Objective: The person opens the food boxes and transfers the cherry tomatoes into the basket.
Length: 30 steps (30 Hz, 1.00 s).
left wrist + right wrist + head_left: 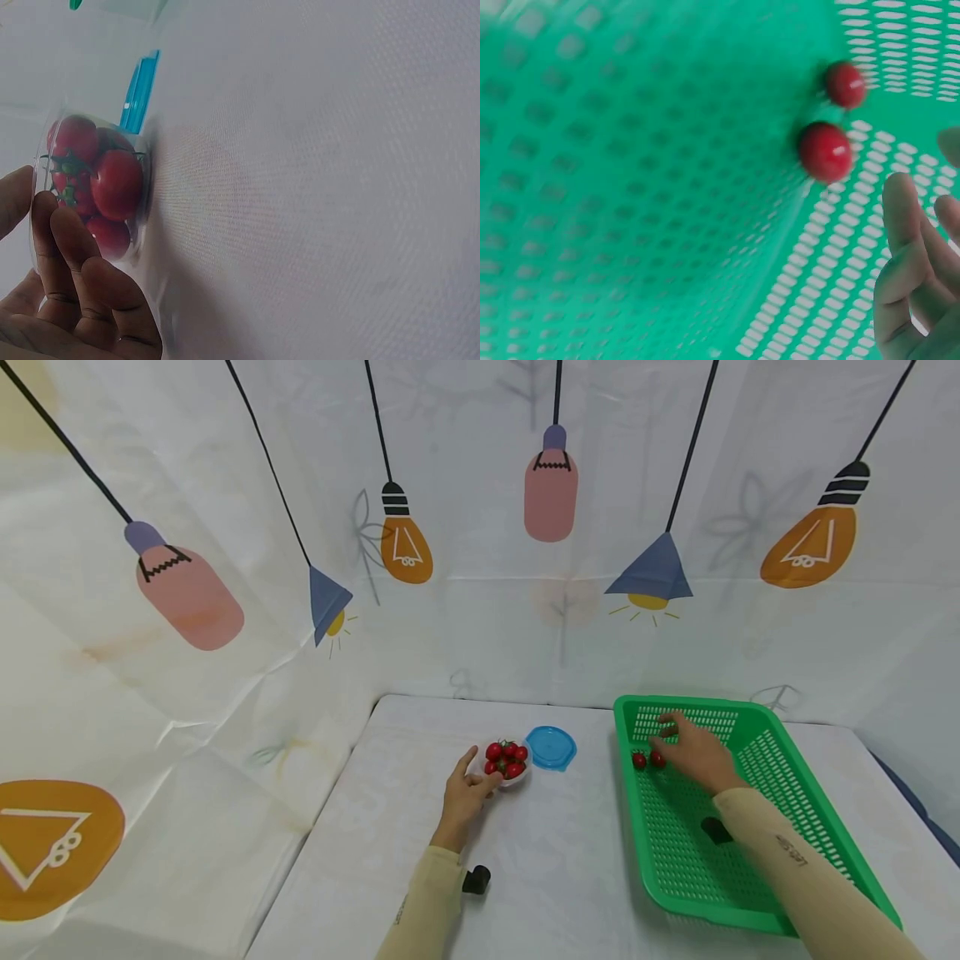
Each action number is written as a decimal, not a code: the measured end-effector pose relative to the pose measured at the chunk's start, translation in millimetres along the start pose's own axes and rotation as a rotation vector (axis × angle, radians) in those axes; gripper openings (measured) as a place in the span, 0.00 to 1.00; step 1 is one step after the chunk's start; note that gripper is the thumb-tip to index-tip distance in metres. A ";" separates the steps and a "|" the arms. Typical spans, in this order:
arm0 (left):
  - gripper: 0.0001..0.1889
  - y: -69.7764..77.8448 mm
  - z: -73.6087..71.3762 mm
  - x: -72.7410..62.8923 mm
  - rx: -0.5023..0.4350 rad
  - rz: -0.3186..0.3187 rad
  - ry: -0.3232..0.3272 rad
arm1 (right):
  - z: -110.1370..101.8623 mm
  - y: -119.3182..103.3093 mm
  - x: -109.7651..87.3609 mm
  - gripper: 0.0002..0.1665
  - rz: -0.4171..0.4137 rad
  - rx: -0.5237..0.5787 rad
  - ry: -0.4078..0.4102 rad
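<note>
Several red tomatoes [514, 771] lay in a clear bowl [512, 784], with the left hand [461, 797] at its rim; whether the fingers gripped it, I could not tell. Two loose tomatoes [639, 761] were inside a green basket [640, 827], just beside the right hand [699, 753], whose fingers stood apart. A blue lid [551, 747] lay near the bowl on the worktop [555, 860].

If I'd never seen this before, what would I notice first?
Probably the big green basket on the right, with two cherry tomatoes inside near the right hand. Then the lamps printed on the white backdrop, and the clear tub of red cherry tomatoes by the left hand.
</note>
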<state>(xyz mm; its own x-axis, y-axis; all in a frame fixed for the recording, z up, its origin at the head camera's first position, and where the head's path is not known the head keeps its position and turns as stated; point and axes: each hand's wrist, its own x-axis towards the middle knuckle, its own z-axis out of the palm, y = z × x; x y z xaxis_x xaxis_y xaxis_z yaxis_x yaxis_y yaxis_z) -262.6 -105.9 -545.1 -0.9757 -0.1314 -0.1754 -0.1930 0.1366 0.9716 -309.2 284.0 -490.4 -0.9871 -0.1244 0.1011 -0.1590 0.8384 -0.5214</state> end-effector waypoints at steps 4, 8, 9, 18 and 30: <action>0.38 -0.2 -0.4 0.2 -0.003 0.008 0.000 | -3.2 -14.1 0.9 0.30 0.000 0.100 0.068; 0.38 0.8 -1.2 0.0 -0.007 0.010 -0.001 | -3.9 -31.8 1.8 0.30 -0.025 0.195 0.145; 0.38 0.9 -1.3 -0.2 -0.005 0.013 -0.001 | -4.0 -37.1 1.9 0.29 -0.035 0.212 0.160; 0.40 1.5 -2.3 -1.6 -0.006 0.006 0.000 | 1.4 -77.6 9.7 0.25 -0.145 0.245 0.190; 0.41 -0.2 -4.2 -0.9 -0.014 0.007 -0.015 | 24.2 -114.1 19.3 0.34 -0.310 0.194 0.031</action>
<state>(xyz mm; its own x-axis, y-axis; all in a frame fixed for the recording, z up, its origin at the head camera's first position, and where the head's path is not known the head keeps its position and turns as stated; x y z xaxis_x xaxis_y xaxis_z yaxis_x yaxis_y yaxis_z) -261.3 -110.0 -544.4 -0.9786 -0.1152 -0.1705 -0.1844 0.1234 0.9751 -310.5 173.1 -449.5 -0.8907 -0.3381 0.3039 -0.4545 0.6469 -0.6124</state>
